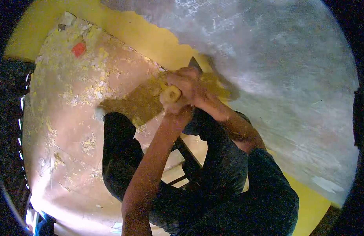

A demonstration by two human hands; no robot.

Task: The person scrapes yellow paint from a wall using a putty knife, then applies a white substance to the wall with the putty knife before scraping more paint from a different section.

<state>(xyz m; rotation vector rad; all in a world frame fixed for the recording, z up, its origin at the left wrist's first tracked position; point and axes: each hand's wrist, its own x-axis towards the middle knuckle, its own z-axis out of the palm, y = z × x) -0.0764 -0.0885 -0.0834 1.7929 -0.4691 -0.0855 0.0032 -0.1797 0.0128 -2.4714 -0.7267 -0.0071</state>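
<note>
Both of my hands are wrapped round a scraper (195, 64), one close behind the other. Its dark, pointed blade juts out past my fingers at the edge between the yellow and grey parts of the wall. The round butt of its pale handle (173, 93), with a dark hole in the middle, faces me. My left hand (172, 106) grips near this butt end. Closer to the blade, my right hand (188, 83) is closed and partly covers the handle. Yellow paint (150, 37) borders the bare grey surface (276, 78) beside the blade.
Yellow flakes and crumbs litter the light brown floor covering (91, 129) on the left. A small red piece (78, 49) lies among them at the upper left. Between my legs shows a dark stool-like frame (188, 157). A blue item (42, 223) stands at the lower left.
</note>
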